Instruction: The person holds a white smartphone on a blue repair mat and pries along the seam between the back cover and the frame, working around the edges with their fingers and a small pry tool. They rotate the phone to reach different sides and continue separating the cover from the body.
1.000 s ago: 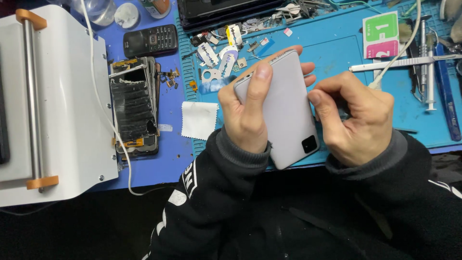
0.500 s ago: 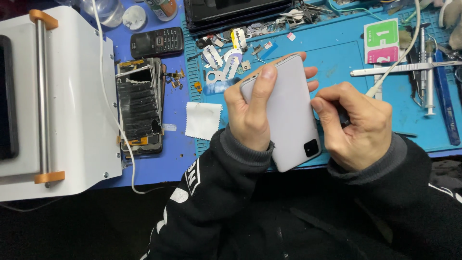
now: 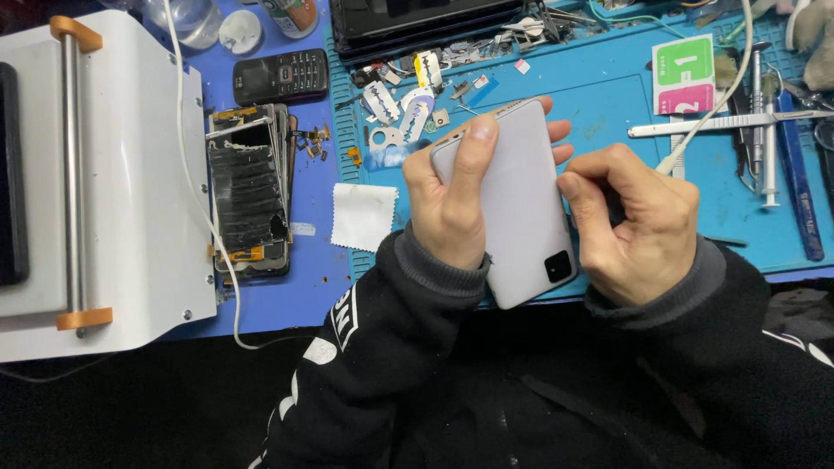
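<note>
A white machine (image 3: 122, 200) with an orange-capped steel bar takes up the left end of the table (image 3: 304, 295), which is laid with blue mats. A white cable (image 3: 195, 174) runs down across the machine's right edge. At the far edge of the table lies a black flat device (image 3: 417, 22).

Over the near edge of the table, the white phone (image 3: 521, 200) is held back side up, its dark square camera block at the corner nearest the person. The left hand (image 3: 452, 208) wraps it from the left side: the grip is closed on the phone, thumb laid along the back up to the top edge, fingertips showing past the right edge. The right hand (image 3: 638, 221) is curled into a tight fist just against the phone's right edge; the grip is closed, and whether it holds a tool I cannot tell.

Left of the phone lie a stack of broken screens (image 3: 248, 195), a black keypad phone (image 3: 280, 76) and a small white cloth (image 3: 363, 215). Near the phone's top sit razor blades (image 3: 382, 102). To the right lie a green and pink packet (image 3: 684, 74) and tweezers (image 3: 721, 128).
</note>
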